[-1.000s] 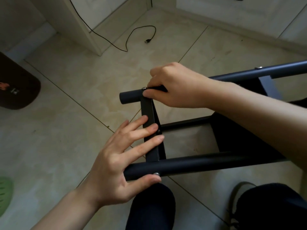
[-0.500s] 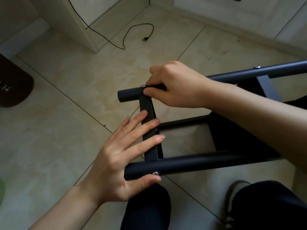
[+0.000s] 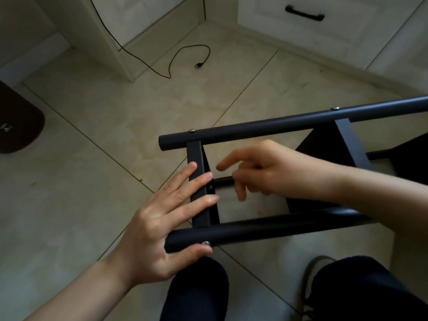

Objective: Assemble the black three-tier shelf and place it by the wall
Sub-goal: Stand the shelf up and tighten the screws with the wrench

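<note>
Right hand [image 3: 275,172] has let go of the top tube [image 3: 278,122], fingers loose, nearest the crossbar [image 3: 199,181]; left hand [image 3: 162,218] flat, bracing it.

I see a floor of large beige tiles [image 3: 97,172] with thin dark grout lines. Pale cabinets stand along the far side, one drawer [image 3: 308,26] bearing a black handle [image 3: 304,13]. A black cable [image 3: 162,66] trails across the tiles, and a dark brown object [image 3: 18,126], possibly a mat, lies at the left edge.
</note>
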`<state>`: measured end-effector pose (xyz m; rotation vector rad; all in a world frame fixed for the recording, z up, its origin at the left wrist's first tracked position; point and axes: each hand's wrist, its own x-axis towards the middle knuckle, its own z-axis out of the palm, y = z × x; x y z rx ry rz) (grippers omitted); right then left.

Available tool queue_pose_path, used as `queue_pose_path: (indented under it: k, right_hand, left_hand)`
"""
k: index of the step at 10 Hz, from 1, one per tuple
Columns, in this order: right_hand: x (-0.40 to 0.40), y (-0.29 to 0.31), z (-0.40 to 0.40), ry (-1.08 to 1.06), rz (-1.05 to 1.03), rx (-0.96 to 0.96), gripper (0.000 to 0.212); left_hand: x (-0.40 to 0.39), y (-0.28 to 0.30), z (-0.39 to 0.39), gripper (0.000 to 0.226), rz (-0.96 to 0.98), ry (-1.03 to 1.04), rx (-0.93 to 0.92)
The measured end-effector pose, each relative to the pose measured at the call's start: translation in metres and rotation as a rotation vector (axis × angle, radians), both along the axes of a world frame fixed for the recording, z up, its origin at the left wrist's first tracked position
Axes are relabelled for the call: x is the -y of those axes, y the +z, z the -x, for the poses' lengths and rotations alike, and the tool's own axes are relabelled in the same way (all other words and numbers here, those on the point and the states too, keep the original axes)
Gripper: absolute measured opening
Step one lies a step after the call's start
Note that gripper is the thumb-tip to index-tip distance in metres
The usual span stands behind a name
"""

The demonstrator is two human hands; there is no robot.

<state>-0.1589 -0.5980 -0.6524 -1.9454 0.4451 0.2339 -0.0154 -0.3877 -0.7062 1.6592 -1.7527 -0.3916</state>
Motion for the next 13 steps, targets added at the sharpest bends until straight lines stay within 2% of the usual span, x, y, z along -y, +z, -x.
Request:
queue_pose_path:
  k: [1, 2, 3, 4, 5, 7, 8, 10, 12, 13]
  right_hand:
    - [0.002, -0.008, 0.005, -0.127, -0.311, -0.161, 0.015]
    - [0.005, -0.013, 0.007, -0.160, -0.409, -0.208, 0.022]
    - [0.004, -0.017, 0.006, -0.121, -0.360, -0.211, 0.021]
    - [0.003, -0.020, 0.003, -0.035, -0.194, -0.203, 0.014]
    - [-0.001, -0.023, -0.003, 0.036, -0.185, -0.230, 0.009]
    - [-0.013, -0.025, -0.022, 0.143, -0.150, -0.278, 0.017]
    - [-0.018, -0.025, -0.028, 0.184, -0.116, -0.272, 0.014]
    - [-0.022, -0.027, -0.027, 0.168, -0.222, -0.295, 0.010]
    - [-0.022, -0.019, -0.016, 0.143, -0.156, -0.123, 0.018]
    - [-0.021, -0.021, -0.013, 0.125, -0.200, -0.143, 0.011]
  left_hand:
    - [0.000, 0.000, 0.001, 0.060, 0.008, -0.003, -0.001]
    - [0.001, 0.000, 0.001, 0.060, 0.005, 0.000, -0.010]
    - [0.000, -0.001, 0.001, 0.060, 0.007, 0.001, -0.014]
    - [0.001, -0.001, 0.001, 0.060, 0.006, 0.000, -0.014]
    - [0.000, -0.001, 0.001, 0.060, 0.008, 0.003, -0.015]
    - [0.001, 0.000, 0.002, 0.059, 0.007, 0.012, -0.023]
    - [0.001, 0.001, 0.002, 0.059, 0.011, 0.009, -0.027]
    - [0.002, 0.000, 0.002, 0.059, 0.014, 0.002, -0.026]
    - [0.002, 0.001, 0.002, 0.059, 0.017, 0.005, -0.023]
    - [0.002, 0.002, 0.002, 0.059, 0.016, 0.005, -0.022]
